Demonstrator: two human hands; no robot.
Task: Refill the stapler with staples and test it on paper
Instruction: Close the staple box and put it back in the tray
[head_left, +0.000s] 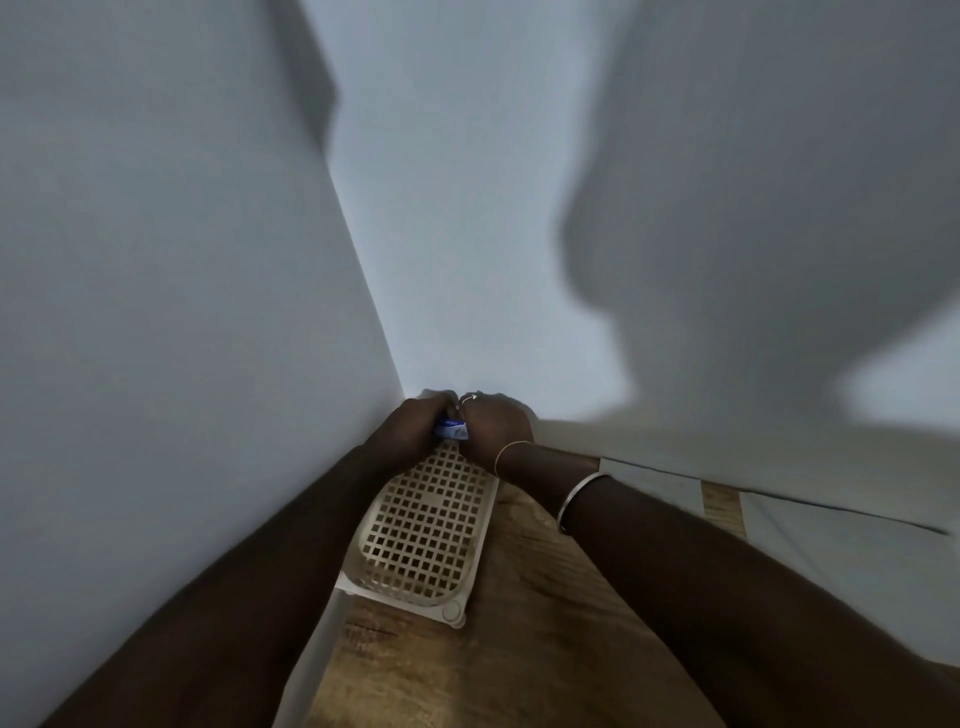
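Observation:
My left hand (415, 423) and my right hand (496, 426) meet in the far corner, above the far end of a cream perforated basket (428, 530). Between them they grip a small blue and white box (452, 429), most of it covered by fingers. My right hand wears a ring, with a thin gold bangle and a silver bangle on the wrist. No stapler shows in this view. White paper sheets (810, 540) lie on the wooden table (519, 623) at the right.
Grey-white walls (182, 312) close in on the left and straight ahead, forming a corner right behind my hands. A large shadow falls on the far wall at the right. The basket stands against the left wall.

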